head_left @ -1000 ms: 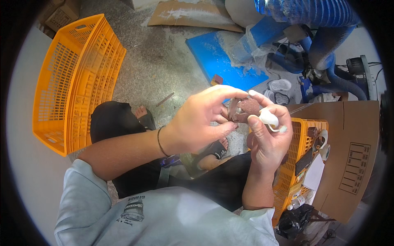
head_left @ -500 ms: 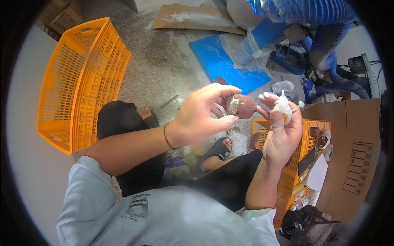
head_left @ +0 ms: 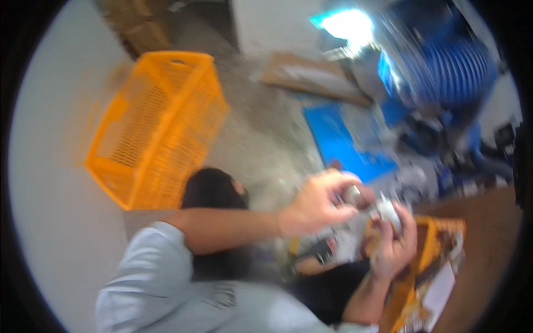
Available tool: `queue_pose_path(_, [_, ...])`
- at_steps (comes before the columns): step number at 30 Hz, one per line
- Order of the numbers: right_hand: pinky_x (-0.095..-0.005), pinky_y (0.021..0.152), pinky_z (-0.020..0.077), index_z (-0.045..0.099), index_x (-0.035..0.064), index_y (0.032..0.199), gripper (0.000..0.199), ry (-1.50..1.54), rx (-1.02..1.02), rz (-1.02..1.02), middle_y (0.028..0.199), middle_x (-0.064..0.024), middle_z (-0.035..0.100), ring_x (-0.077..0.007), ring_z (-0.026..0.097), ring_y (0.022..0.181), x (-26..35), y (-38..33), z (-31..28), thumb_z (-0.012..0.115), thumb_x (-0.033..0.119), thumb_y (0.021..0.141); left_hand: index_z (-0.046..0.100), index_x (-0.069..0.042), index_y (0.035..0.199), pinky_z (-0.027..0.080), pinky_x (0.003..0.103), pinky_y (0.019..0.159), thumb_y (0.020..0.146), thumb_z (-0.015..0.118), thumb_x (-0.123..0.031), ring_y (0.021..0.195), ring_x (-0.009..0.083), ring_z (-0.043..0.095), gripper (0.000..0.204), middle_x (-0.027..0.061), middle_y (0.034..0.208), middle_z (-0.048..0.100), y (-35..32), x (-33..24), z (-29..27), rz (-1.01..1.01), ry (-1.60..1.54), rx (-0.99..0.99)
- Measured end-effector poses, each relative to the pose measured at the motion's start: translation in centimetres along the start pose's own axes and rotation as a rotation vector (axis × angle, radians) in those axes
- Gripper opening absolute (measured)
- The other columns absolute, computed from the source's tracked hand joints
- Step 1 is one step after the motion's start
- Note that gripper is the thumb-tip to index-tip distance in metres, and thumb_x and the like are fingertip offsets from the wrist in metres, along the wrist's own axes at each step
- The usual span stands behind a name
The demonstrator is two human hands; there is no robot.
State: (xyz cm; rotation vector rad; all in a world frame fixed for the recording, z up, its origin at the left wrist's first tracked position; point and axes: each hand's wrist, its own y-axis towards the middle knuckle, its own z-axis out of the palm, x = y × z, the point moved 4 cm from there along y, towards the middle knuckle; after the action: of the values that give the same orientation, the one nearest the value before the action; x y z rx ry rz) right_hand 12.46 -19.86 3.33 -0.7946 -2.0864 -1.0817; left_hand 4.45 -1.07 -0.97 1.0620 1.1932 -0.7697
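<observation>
My left hand (head_left: 317,204) is closed on a small rounded brown piece (head_left: 366,197) with a pale patch on the side near the fingers. Its rough brown surface faces right. In my right hand (head_left: 395,248) is a small white squeeze bottle (head_left: 390,217), its thin nozzle pointing up, gripped between thumb and fingers. The bottle's nozzle stands close to the right side of the brown piece; blur hides whether they touch. Both hands are held up in front of my body, above my legs.
Yellow stacked crates (head_left: 158,130) stand at the left. Another yellow crate (head_left: 425,244) with assorted items is at my right, beside a cardboard sheet (head_left: 494,244). A blue board (head_left: 347,147) lies on the floor ahead. Blue ribbed hose (head_left: 458,72) and a bright lamp (head_left: 350,28) are far right.
The whole view has swung, so the scene sits lower and further right, blurred, and the lamp has come into sight. The bottle and brown piece, still held, now appear closer together.
</observation>
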Motion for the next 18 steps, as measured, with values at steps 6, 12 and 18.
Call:
queue_pose_path(6, [-0.0293, 0.078, 0.0588, 0.063, -0.0037, 0.123, 0.026, 0.117, 0.024, 0.098, 0.118, -0.0139, 0.066, -0.0172, 0.069, 0.092, -0.2, -0.4, 1.0, 0.062, -0.002, 0.097, 0.058, 0.001, 0.135, 0.055, 0.031, 0.088, 0.086, 0.075, -0.006, 0.108, 0.0161, 0.064, 0.052, 0.0099, 0.12, 0.063, -0.1, 0.1, 0.2, -0.111, -0.117, 0.027])
queue_pose_path(12, [-0.0332, 0.086, 0.0558, 0.064, -0.0033, 0.115, 0.025, 0.203, 0.012, 0.036, 0.115, -0.0177, 0.069, -0.0215, 0.069, 0.097, 0.6, -0.3, 1.2, 0.068, -0.004, 0.091, 0.054, 0.002, 0.137, 0.054, 0.034, 0.095, 0.087, 0.073, 0.002, 0.113, 0.0174, 0.063, 0.054, 0.0108, 0.124, 0.062, -0.3, 0.8, 0.2, -0.146, -0.178, -0.003])
queue_pose_path(18, [-0.0397, 0.093, 0.0551, 0.066, 0.0005, 0.114, 0.028, 0.015, 0.043, -0.213, 0.112, -0.0194, 0.072, -0.0316, 0.071, 0.103, 1.7, 0.2, 1.0, 0.072, -0.005, 0.087, 0.057, 0.001, 0.132, 0.056, 0.032, 0.091, 0.086, 0.072, 0.001, 0.11, 0.0184, 0.064, 0.049, 0.0124, 0.12, 0.063, -0.1, 1.2, 0.0, -0.094, -0.248, 0.001])
